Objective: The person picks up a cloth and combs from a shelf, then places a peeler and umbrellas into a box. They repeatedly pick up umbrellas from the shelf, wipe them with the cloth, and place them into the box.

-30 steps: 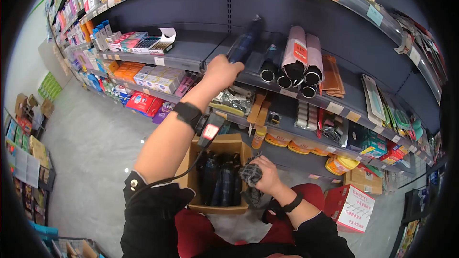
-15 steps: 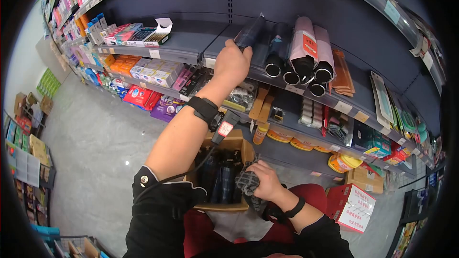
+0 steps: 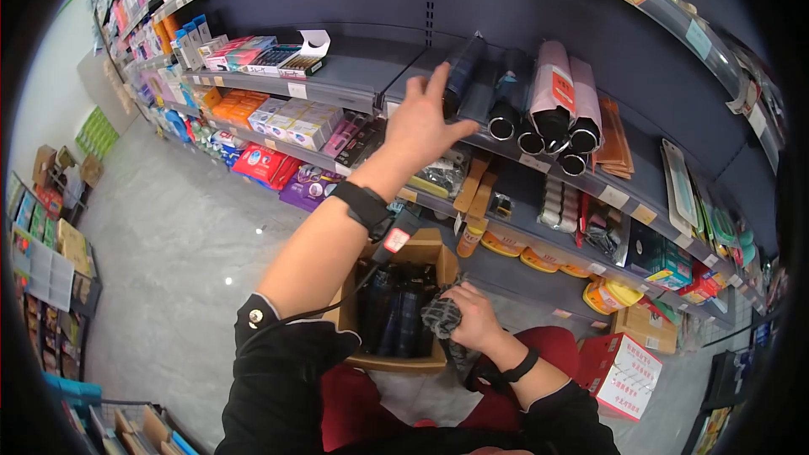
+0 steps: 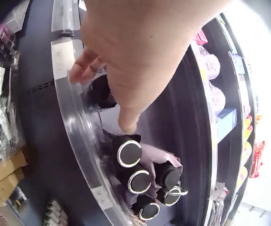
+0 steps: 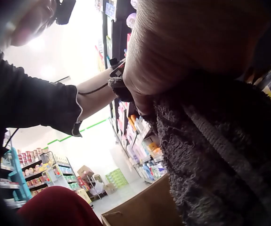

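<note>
My left hand (image 3: 421, 122), fingers spread, is at the shelf edge beside a dark plaid folded umbrella (image 3: 466, 67) lying on the shelf. Right of that umbrella lie another dark umbrella (image 3: 506, 101) and pink-wrapped ones (image 3: 552, 76), their round silver-rimmed ends facing outward. The left wrist view shows the thumb pointing toward the umbrella ends (image 4: 129, 153). My right hand (image 3: 476, 316) grips a bunched dark grey checked cloth (image 3: 441, 318), whose rough fabric (image 5: 206, 155) fills much of the right wrist view. Below, a cardboard box (image 3: 448, 265) holds several dark plaid umbrellas (image 3: 396, 312).
Small boxes (image 3: 286, 59) stand on the shelf to the left. Brown flat packs (image 3: 615, 139) lie right of the umbrellas. Lower shelves hold packets and yellow tubs (image 3: 611, 295). On the floor at right is a red and white carton (image 3: 628, 379).
My left hand has let go of the dark plaid umbrella, now resting on the shelf, and its fingers have spread. The right hand keeps its grip on the cloth.
</note>
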Demonstrator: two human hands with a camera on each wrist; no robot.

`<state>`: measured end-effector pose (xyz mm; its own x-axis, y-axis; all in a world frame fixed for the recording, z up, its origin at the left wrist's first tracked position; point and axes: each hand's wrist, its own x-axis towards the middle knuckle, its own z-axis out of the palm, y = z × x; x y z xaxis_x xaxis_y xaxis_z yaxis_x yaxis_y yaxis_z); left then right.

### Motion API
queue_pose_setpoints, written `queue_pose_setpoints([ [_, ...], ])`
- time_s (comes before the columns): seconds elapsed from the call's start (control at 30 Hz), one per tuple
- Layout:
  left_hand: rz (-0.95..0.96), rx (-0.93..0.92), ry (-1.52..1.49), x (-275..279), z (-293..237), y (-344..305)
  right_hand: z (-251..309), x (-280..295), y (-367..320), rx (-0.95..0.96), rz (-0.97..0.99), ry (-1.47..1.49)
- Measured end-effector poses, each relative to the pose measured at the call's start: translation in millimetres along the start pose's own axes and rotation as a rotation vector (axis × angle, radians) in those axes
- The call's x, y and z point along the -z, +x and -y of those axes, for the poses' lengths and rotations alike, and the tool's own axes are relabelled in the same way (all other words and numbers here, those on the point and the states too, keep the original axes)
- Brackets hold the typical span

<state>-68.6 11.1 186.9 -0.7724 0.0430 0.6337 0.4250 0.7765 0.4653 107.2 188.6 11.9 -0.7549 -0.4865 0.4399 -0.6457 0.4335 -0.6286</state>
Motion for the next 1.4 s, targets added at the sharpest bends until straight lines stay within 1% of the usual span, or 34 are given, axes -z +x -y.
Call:
queue_pose_setpoints([
  [0.03,0.086,0.009,0.019,-3.0,-3.1,0.5,-0.3,-1.3,0.0,0.003,-0.005,-0.012],
  [0.13,0.079,0.002,0.082,-14.8,-0.5,7.5,-1.0,-2.2,0.3,-0.007,0.011,-0.026],
  [0.3,0.047,-0.06,0.074,-20.0,2.8,2.4,-5.3,-2.6,-0.3,-0.034,0.044,0.001],
  [0.47,0.143,-0.02,0.052,-9.0,-0.9,5.0,-4.9,-3.7,0.4,-0.036,0.052,0.014],
  [0.5,0.148,-0.017,0.05,-4.2,-3.1,4.0,-5.1,-3.4,1.8,-0.009,0.02,-0.011],
  [0.57,0.004,-0.012,0.032,3.3,-0.7,-8.3,-4.5,-1.0,1.5,0.009,-0.035,-0.035],
  [0.6,-0.205,-0.085,0.084,3.0,5.1,-16.7,-1.1,3.9,3.8,-0.001,-0.054,-0.027],
  [0.67,-0.276,-0.056,-0.101,14.6,16.8,-44.8,-0.6,16.7,8.1,0.0,-0.128,-0.012],
  [0.7,-0.247,0.023,-0.239,18.9,18.4,-65.2,6.1,23.3,10.8,-0.076,-0.182,0.043],
  [0.73,-0.212,0.073,-0.213,17.2,29.0,-92.4,11.4,29.4,10.9,-0.156,-0.241,0.088],
  [0.8,0.006,0.179,-0.26,5.7,51.6,-140.4,-0.5,38.4,3.5,-0.119,-0.323,0.144],
  [0.83,0.113,0.227,-0.23,-6.1,62.9,-166.0,-3.5,44.4,-0.8,-0.12,-0.338,0.142],
  [0.87,0.309,0.256,-0.119,-18.4,77.5,-190.7,-4.6,49.5,-1.7,-0.114,-0.357,0.135],
  [0.9,0.506,0.248,-0.031,-29.6,90.5,-214.2,-2.6,52.4,0.0,-0.115,-0.366,0.122],
  [0.93,0.572,0.128,-0.013,-39.3,97.4,-234.1,-2.8,51.4,0.1,-0.123,-0.364,0.121],
  [0.97,0.711,0.117,0.022,-47.4,97.5,-246.6,-3.1,50.2,1.1,-0.156,-0.378,0.126],
  [1.0,0.811,0.055,0.026,-58.3,99.3,-256.0,-3.6,49.3,2.6,-0.189,-0.394,0.128],
  [1.07,0.864,-0.124,0.104,-83.7,101.4,-274.3,-4.9,46.6,4.3,-0.175,-0.396,0.116],
  [1.1,0.94,-0.143,0.172,-89.7,95.1,-276.0,-4.6,45.7,4.9,-0.178,-0.366,0.112],
  [1.13,0.941,-0.143,0.168,-95.5,91.1,-275.1,-4.7,44.8,5.5,-0.181,-0.337,0.11],
  [1.2,1.083,-0.21,0.36,-102.6,85.6,-271.4,-5.2,43.8,6.6,-0.154,-0.319,0.093],
  [1.23,1.087,-0.212,0.357,-102.0,83.9,-271.4,-4.1,43.7,6.5,-0.166,-0.303,0.088],
  [1.3,1.167,-0.093,0.453,-98.3,81.3,-273.7,-8.0,43.3,5.2,-0.171,-0.287,0.075],
  [1.4,1.222,-0.09,0.526,-75.8,83.4,-285.9,-12.0,41.5,3.5,-0.195,-0.296,0.095],
])
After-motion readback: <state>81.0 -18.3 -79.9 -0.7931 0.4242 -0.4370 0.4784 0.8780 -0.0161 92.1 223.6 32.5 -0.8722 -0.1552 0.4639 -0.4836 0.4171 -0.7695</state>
